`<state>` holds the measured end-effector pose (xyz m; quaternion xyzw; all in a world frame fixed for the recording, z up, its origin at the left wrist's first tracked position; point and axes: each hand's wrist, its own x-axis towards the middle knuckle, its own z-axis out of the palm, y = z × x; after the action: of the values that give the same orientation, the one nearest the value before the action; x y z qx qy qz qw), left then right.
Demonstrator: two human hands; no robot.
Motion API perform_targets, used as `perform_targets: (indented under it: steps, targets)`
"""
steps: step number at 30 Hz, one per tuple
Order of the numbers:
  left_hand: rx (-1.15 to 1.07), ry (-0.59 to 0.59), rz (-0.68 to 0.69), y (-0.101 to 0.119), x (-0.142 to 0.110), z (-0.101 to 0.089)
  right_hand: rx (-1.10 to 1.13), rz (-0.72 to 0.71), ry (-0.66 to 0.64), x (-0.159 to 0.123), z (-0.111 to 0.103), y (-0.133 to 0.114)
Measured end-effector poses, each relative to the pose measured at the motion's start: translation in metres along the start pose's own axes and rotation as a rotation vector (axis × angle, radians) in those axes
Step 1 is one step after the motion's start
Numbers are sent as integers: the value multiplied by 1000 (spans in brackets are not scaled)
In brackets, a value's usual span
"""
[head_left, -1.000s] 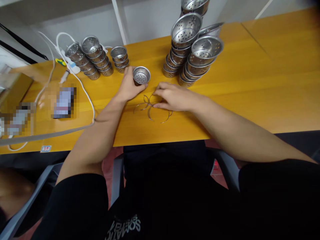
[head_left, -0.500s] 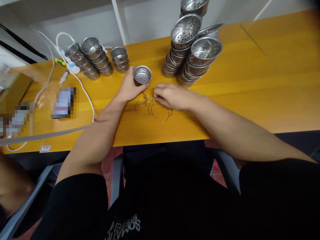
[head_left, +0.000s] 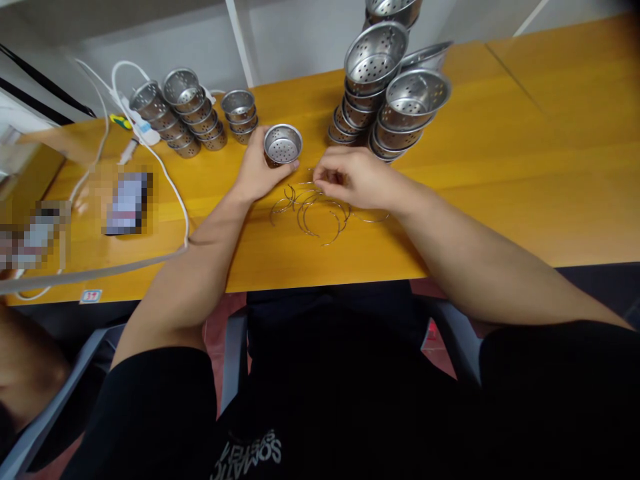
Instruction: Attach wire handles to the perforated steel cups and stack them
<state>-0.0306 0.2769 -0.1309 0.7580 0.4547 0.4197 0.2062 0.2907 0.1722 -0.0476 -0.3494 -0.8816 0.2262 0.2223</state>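
Observation:
My left hand (head_left: pixel 256 170) is closed around the side of a small perforated metal cup (head_left: pixel 283 148), its open mouth facing up. To the right of the cup, my right hand (head_left: pixel 354 175) pinches a thin curved metal wire (head_left: pixel 373 219), part of which shows below the palm; the fingers hide the rest. Several loose curved wires (head_left: pixel 306 220) lie tangled on the table just below and between both hands.
Tall stacks of perforated metal cups (head_left: pixel 407 107) stand behind my right hand. Shorter cup stacks (head_left: pixel 193 107) are at the back left. A phone (head_left: pixel 129 203), a white cable (head_left: pixel 173 190) and a power strip (head_left: pixel 146 131) lie left on the yellow table (head_left: pixel 540 173).
My right hand has shifted right and slightly up, away from the cup, and a wire now shows below it. The left hand still holds the cup, now tilted slightly more toward me.

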Motion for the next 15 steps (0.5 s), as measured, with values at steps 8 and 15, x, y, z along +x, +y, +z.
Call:
perform_targets:
  steps: [8, 15]
  targets:
    - [-55, -5, 26, 1, 0, 2, 120, 72, 149, 0, 9, -3]
    - [-108, -28, 0, 17, -1, 3, 121, 123, 228, 2, 11, 3]
